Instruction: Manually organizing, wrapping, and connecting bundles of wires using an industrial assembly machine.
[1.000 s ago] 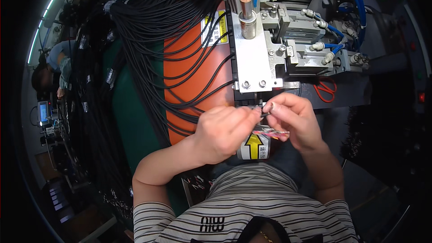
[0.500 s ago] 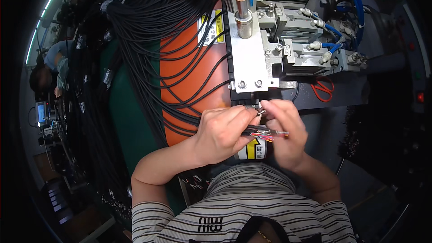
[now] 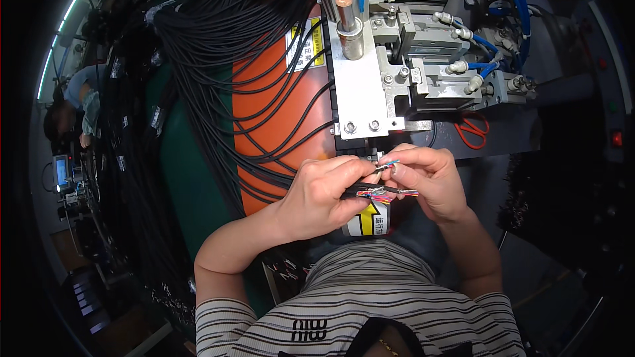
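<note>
Far left: black cable bundle (image 3: 198, 86) draped over orange panel (image 3: 278, 112). Centre: left hand (image 3: 324, 195), fingers clenched round a black cable end (image 3: 360, 190) w/ stripped coloured wires (image 3: 380, 193) fanning out, just below the metal press block (image 3: 360, 86). Right hand (image 3: 430, 182) touching it, fingers pinching single wire strands. Right, behind: red scissors (image 3: 473, 129) on machine base, blue air hoses (image 3: 509, 0) above.
</note>
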### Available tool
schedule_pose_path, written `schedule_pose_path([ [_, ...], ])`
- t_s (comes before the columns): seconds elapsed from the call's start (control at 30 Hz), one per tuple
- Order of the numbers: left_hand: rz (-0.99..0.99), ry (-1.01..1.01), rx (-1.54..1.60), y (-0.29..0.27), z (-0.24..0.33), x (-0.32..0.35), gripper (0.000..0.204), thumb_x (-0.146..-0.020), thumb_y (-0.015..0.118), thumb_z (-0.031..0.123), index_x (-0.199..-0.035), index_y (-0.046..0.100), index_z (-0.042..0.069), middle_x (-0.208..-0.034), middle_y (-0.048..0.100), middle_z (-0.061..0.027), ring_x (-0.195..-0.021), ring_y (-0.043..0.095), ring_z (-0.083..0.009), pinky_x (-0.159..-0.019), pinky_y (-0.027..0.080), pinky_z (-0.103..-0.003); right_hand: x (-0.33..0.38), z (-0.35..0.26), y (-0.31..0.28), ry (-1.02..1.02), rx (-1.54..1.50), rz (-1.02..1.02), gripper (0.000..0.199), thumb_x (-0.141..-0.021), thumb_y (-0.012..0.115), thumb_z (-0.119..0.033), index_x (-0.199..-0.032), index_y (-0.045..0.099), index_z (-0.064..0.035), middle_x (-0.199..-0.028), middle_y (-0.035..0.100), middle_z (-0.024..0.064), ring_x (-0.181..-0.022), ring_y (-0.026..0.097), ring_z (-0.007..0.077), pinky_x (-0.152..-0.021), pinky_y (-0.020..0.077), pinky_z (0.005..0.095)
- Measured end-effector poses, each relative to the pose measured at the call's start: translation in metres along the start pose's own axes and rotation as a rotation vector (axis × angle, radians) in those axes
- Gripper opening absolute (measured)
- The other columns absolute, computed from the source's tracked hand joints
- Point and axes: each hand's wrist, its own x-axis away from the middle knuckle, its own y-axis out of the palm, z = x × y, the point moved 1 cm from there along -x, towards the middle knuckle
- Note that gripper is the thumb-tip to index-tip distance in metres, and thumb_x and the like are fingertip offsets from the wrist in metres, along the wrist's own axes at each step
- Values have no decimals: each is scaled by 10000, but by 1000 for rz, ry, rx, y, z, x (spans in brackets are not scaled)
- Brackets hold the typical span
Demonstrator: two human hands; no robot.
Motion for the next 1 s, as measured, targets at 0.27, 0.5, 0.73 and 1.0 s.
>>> schedule_pose_path([
  [0.27,-140,32,-55,-4,2,-2,325,-679,745,55,-969,613,-13,-733,607,-95,-588,616,-246,-505,470,-330,-4,-6,-5,-107,316,6,118,-871,612,54,-966,683,55,-913,656,106,-654,605,101,-576,484,214],
  [0.5,-160,105,-471,5,8,6,373,-680,725,97,-1022,624,-12,-738,573,-68,-588,594,-231,-526,478,-341,-4,-18,5,-423,1201,40,73,-776,684,10,-833,641,25,-740,608,85,-553,594,140,-488,435,250],
  [0.73,-36,137,-540,3,1,8,494,-650,720,125,-1112,626,-24,-852,560,-90,-677,593,-223,-542,465,-329,-4,-13,12,-506,1467,115,60,-759,673,-14,-808,639,-4,-745,599,91,-546,591,260,-489,459,335],
  [1.0,-155,147,-555,0,9,3,495,-676,674,128,-1142,623,-31,-841,514,-83,-679,550,-212,-541,450,-314,-5,-8,13,-566,1480,169,72,-764,673,-8,-826,637,0,-756,600,94,-553,594,271,-496,466,353],
])
